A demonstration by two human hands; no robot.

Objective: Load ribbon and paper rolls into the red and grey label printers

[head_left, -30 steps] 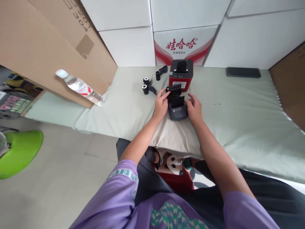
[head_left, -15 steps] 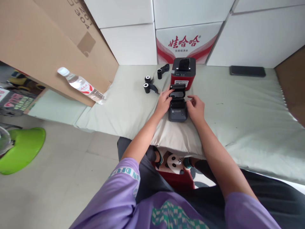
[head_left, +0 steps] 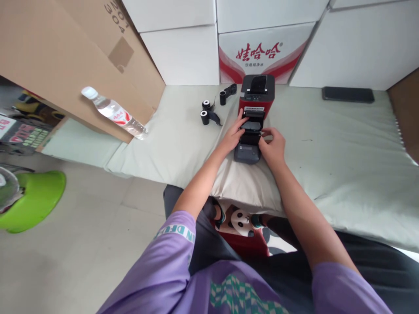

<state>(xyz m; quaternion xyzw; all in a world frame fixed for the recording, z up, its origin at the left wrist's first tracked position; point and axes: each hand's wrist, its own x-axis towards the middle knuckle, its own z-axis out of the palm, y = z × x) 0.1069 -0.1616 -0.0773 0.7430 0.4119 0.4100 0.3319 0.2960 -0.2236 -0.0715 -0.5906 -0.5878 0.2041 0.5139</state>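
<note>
**Small grey printer open, both hands at its lid**

A pale green mattress (head_left: 343,144) fills the room's middle, with white boxes stacked along its far edge, one printed in red (head_left: 262,54), and a slanted brown cardboard sheet (head_left: 65,61) well off to the left of the hands. A person in a purple shirt sits at the near edge, both arms reaching forward.

Just beyond the hands stands a red printer (head_left: 257,98), upright. Touching its front, right between the hands, lies the small grey printer (head_left: 248,150) with its lid (head_left: 253,124) swung up and back, so the paper bay shows open. I judge the opening step done; I cannot tell whether a roll sits inside, and the lid is not yet shut.

The left hand (head_left: 235,134) rests on the left side of the raised lid, fingers laid flat against it rather than closed round anything. The right hand (head_left: 273,146) curls at the printer's right edge, fingertips pinched at the hinge area; whether they hold something small I cannot tell.

Left of the left hand, near but apart, lie three black rolls (head_left: 209,114). Farther left a water bottle (head_left: 113,113) leans against the cardboard. A dark phone (head_left: 348,94) lies well to the right.
</note>
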